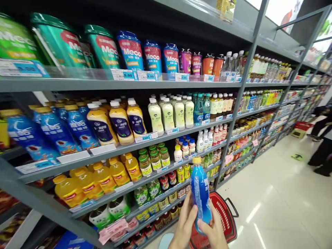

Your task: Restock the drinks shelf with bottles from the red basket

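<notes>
Both hands are closed around a blue bottle (200, 188) with a yellow cap, tilted slightly and held in front of the shelves. My left hand (184, 219) grips its lower left side, thumb on the label. From the right, my right hand (213, 226) holds the lower part, its thumb across the front near the base. Small pale print shows on the label. Below and behind the hands stands a red shopping basket (222, 211) with a dark handle; its inside is largely hidden by my hands.
A long grey shelf rack (166, 135) runs away to the right. Similar blue bottles (43, 133) stand at left, above orange juice bottles (100, 178). Meco cups (130, 52) line the upper shelf. The pale floor (275, 193) stretches rightward, with a person's dark-clothed legs (320, 152) at the far right.
</notes>
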